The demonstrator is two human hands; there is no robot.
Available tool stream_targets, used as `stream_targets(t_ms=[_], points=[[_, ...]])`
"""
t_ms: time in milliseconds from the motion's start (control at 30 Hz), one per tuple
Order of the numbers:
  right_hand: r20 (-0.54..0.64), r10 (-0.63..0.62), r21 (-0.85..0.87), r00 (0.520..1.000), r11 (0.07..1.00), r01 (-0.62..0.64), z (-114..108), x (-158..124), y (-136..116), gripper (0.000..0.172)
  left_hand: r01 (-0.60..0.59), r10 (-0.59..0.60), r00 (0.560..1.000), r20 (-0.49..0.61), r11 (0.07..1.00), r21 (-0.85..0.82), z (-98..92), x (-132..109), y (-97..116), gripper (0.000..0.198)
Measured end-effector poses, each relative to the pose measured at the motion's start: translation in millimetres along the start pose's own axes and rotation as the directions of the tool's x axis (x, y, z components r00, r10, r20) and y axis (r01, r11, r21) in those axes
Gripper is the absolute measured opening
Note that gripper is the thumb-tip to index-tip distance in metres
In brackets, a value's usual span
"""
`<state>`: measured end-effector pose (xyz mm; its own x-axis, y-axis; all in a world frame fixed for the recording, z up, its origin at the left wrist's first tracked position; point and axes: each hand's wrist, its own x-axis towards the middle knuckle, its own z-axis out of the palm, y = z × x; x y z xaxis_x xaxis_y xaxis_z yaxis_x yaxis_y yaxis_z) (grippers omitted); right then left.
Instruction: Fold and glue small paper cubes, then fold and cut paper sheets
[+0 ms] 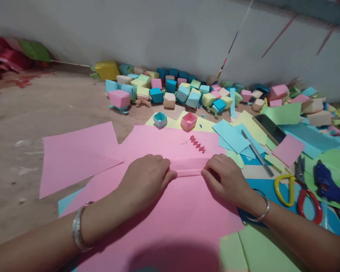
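Observation:
A narrow pink paper strip with a fold along its near edge lies between my hands. My left hand pinches its left end, thumb and fingers closed over it. At the other end, my right hand grips the strip the same way. Both hands rest over a large pink sheet. Just beyond the strip lies a red zigzag-cut paper piece. Farther back stand a small open pink paper box and a light blue paper box. My fingertips partly hide the strip's ends.
Scissors with yellow and red handles and a blue glue gun lie on the right. Nearer are a grey cutter or pen and a dark phone-like object. Several paper cubes line the wall. Another pink sheet lies left.

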<state>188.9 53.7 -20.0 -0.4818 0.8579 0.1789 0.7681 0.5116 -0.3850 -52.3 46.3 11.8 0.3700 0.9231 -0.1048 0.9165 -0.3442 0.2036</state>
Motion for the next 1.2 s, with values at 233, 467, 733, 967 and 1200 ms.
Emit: stream_targets(t_ms=[233,467,733,967,1200], points=[[-0.009,0.013,-0.013,1.000,1.000,-0.013,2.7,-1.3,-2.6,0.020,0.062,-0.053,0.992,0.115,0.996,-0.069,-8.6,0.5,-5.7,0.024],[-0.022,0.025,0.006,0.999,1.000,-0.025,3.7,-0.8,-4.6,0.021,0.087,-0.077,0.987,0.140,0.994,-0.066,-10.5,0.5,-7.1,0.024],[-0.011,0.061,0.057,0.998,0.997,-0.060,1.7,0.3,-2.8,0.020,0.037,-0.034,0.998,0.045,0.997,-0.062,-0.7,-1.0,-17.4,0.028],[0.019,0.045,0.006,0.999,0.999,-0.045,1.3,1.8,-3.8,0.019,0.023,-0.018,0.993,0.113,0.999,-0.040,-7.2,1.8,-13.8,0.030],[0.026,0.034,-0.018,0.999,0.999,-0.034,0.2,2.5,-6.5,0.021,0.081,-0.059,0.970,0.236,0.993,-0.083,-20.7,6.7,-16.4,0.024]])
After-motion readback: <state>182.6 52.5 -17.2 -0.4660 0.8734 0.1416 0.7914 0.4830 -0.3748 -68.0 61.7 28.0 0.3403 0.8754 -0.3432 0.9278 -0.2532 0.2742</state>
